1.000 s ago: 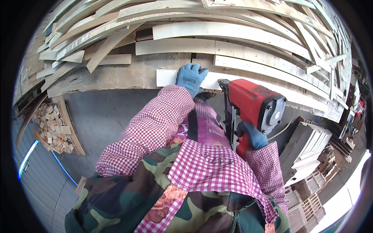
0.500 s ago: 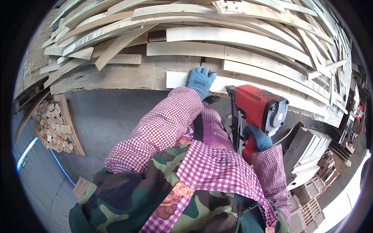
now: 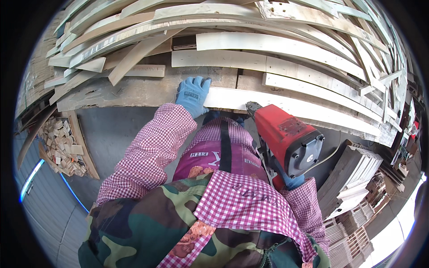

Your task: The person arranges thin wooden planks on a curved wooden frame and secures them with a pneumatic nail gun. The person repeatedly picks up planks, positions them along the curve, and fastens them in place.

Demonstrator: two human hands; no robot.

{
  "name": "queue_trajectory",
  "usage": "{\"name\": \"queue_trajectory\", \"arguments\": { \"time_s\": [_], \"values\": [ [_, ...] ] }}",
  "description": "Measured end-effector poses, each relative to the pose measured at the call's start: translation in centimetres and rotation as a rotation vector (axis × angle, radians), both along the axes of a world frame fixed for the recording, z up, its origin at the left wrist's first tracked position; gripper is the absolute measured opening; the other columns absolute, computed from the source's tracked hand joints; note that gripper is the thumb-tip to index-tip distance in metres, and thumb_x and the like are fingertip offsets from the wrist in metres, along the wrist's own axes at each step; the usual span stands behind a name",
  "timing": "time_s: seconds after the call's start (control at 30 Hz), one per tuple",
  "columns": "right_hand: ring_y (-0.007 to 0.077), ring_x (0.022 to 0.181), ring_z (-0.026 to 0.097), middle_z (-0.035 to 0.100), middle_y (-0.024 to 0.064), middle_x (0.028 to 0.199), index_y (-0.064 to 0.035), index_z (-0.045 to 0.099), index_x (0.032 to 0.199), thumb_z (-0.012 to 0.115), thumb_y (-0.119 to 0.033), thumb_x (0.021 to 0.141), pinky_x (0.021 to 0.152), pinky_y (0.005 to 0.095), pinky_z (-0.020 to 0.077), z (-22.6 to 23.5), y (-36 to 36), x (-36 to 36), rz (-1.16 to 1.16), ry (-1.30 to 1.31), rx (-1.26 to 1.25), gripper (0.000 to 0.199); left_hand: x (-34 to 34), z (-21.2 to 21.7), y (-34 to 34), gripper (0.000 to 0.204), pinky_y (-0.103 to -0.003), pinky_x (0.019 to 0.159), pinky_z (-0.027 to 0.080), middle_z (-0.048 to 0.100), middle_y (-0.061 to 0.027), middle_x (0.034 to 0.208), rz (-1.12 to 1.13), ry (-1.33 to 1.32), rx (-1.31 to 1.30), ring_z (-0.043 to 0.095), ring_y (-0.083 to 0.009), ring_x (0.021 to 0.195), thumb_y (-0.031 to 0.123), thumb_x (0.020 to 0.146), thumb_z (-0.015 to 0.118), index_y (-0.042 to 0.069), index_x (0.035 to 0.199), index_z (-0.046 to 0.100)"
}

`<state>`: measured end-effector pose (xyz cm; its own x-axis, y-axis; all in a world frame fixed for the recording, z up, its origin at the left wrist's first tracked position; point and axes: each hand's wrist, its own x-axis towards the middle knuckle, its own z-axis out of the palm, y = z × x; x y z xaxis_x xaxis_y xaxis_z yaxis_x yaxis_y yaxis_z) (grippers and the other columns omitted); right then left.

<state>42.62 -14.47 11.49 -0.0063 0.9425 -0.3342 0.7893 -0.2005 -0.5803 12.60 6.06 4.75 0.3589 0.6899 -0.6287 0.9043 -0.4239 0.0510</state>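
Note:
My left hand (image 3: 193, 97), in a blue glove, is at the left end of a long pale wooden board (image 3: 286, 103). Its fingers lie over the top, and the thumb is by the front edge; the palm side is hidden. The board runs rightward along the bench's near edge. In my blue-gloved right hand (image 3: 291, 179) is a red nail gun (image 3: 286, 131), gripped by its handle, which its body partly hides. The gun's dark nose (image 3: 253, 107) is at the board's near edge; whether it touches the wood I cannot tell.
Many loose wooden strips (image 3: 134, 38) are piled across the bench (image 3: 129, 91). A bin of wood offcuts (image 3: 62, 145) stands on the left. At right are stacked boards (image 3: 351, 178), pallets (image 3: 355, 232) and a thin hose (image 3: 328, 157) by the gun.
My left hand has moved left along the board to its end. The nail gun has shifted left and nearer to me, its nose now closer to the left hand's end of the board.

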Motion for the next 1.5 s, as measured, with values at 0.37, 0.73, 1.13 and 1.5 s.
{"name": "queue_trajectory", "arguments": {
  "time_s": [0.37, 0.73, 1.13, 1.5],
  "values": [
    [0.0247, 0.098, 0.056, 0.059, 0.0099, 0.108, -0.0059, 0.055, 0.114, 0.061, -0.023, 0.083, 0.083, 0.0368, 0.0457, -1.4, 2.4, -3.1, 0.051, -0.023, -0.076, 0.036, -0.4, -1.0, -0.8, 0.087, -0.042, 0.095, 0.033, 0.042, -0.011, 0.118, -0.052, -0.054, 0.039, 0.041, -0.0288, 0.11, 0.038, 0.058, 0.081, 0.008, 0.13, 0.041],
    [0.0263, 0.105, 0.054, 0.057, 0.0099, 0.114, -0.0074, 0.052, 0.12, 0.061, -0.026, 0.084, 0.088, 0.0384, 0.0439, -0.6, 1.9, -4.0, 0.042, -0.028, -0.085, 0.042, -0.1, -0.9, -0.5, 0.084, -0.041, 0.094, 0.034, 0.042, -0.0093, 0.116, -0.058, -0.057, 0.055, 0.041, -0.0276, 0.109, 0.041, 0.057, 0.079, 0.01, 0.126, 0.043],
    [0.0281, 0.111, 0.052, 0.055, 0.0099, 0.119, -0.0091, 0.048, 0.126, 0.061, -0.03, 0.084, 0.095, 0.0401, 0.0421, 2.0, 0.3, -4.2, -0.048, 0.08, -0.179, 0.049, -0.6, -0.4, -0.4, 0.081, -0.04, 0.095, 0.037, 0.045, -0.0093, 0.117, -0.103, -0.056, 0.081, 0.044, -0.0269, 0.11, 0.045, 0.063, 0.078, 0.008, 0.126, 0.043],
    [0.028, 0.122, 0.045, 0.047, 0.0126, 0.133, -0.0086, 0.045, 0.132, 0.057, -0.026, 0.089, 0.102, 0.0382, 0.0361, 6.3, -8.4, -0.9, -0.317, 0.078, -0.317, 0.048, -1.8, 2.9, 3.9, 0.081, -0.041, 0.091, 0.046, 0.056, -0.0175, 0.111, -0.028, -0.25, -0.2, 0.057, -0.033, 0.103, 0.045, 0.059, 0.079, 0.008, 0.123, 0.043]
  ]
}}
